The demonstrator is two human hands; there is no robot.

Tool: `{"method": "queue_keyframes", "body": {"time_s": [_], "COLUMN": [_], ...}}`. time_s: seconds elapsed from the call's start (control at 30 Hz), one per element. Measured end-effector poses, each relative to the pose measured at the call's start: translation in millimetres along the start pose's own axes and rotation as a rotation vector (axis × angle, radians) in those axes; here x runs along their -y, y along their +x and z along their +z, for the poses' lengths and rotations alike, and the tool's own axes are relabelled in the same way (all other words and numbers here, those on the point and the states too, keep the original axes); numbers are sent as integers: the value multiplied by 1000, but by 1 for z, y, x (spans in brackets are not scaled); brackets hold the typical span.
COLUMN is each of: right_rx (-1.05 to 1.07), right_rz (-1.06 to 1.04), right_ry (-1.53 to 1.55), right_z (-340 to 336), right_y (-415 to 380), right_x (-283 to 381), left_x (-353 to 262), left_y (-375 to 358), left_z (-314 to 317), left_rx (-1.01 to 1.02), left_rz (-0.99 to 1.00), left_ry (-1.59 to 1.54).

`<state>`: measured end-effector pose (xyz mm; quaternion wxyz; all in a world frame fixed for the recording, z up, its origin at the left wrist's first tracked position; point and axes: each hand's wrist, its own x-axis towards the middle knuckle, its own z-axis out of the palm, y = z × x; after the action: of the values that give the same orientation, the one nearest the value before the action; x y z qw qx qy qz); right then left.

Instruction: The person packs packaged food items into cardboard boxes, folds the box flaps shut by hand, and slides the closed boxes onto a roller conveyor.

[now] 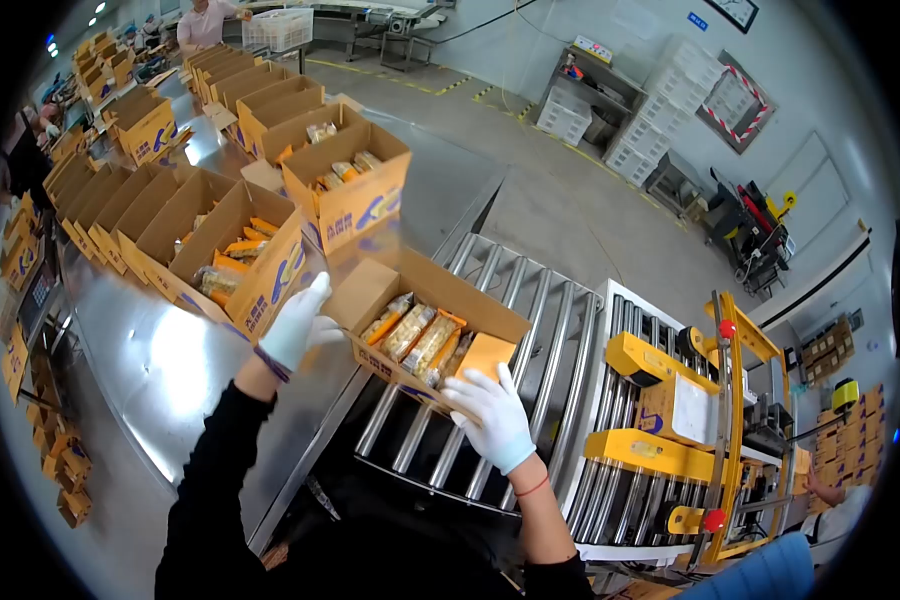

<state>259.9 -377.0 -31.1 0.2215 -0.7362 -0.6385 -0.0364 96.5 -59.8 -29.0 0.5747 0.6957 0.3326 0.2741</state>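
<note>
A smooth grey floor (560,225) with yellow and striped lines stretches below pale, flat walls (610,100). The shiny sheet-metal table (160,375) bears rows of open brown cartons (355,220), and beside it curves a conveyor (540,345) of round steel rollers, leading towards a yellow-armed machine (650,455). The open cardboard box (460,295), long, tilted and stiff-walled, is between the person's hands, over the meeting of table and conveyor. The left hand (295,325), in a white fabric glove, has its fingers spread beside the box's left flap; contact cannot be told. The gloved right hand (495,415) lays its fingers at the near right edge; whether they pinch it cannot be told. Inside lie oblong packets (430,345) in glossy clear-and-orange film.
</note>
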Motion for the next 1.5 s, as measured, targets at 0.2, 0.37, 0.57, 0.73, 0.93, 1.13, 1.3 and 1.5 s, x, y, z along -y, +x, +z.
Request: {"method": "queue_keyframes", "body": {"time_s": [0.2, 0.37, 0.57, 0.73, 0.93, 1.13, 1.3, 1.5], "right_rx": [30, -74, -49, 33, -74, -250, -105, -611], "right_rz": [287, 133, 272, 400, 625, 700, 716, 550], "right_ry": [682, -118, -179, -319, -448, -522, -537, 56], "right_z": [-18, -33, -23, -21, -37, -34, -39, 24], "right_y": [13, 61, 38, -11, -22, -66, -62, 6], "right_x": [-25, -21, 24, -6, -64, -106, -114, -60], "left_x": [-40, -37, 21, 28, 29, -54, -11, 8], "left_y": [-1, 30, 45, 42, -40, 7, 98, 46], "left_z": [40, 99, 79, 146, 285, 163, 57, 19], "left_rx": [375, 59, 443, 235, 688, -18, -183, 142], "left_rz": [728, 512, -23, 49, 228, 885, 462, 996], "left_ry": [667, 902, -266, -245, -196, 595, 998, 659]}}
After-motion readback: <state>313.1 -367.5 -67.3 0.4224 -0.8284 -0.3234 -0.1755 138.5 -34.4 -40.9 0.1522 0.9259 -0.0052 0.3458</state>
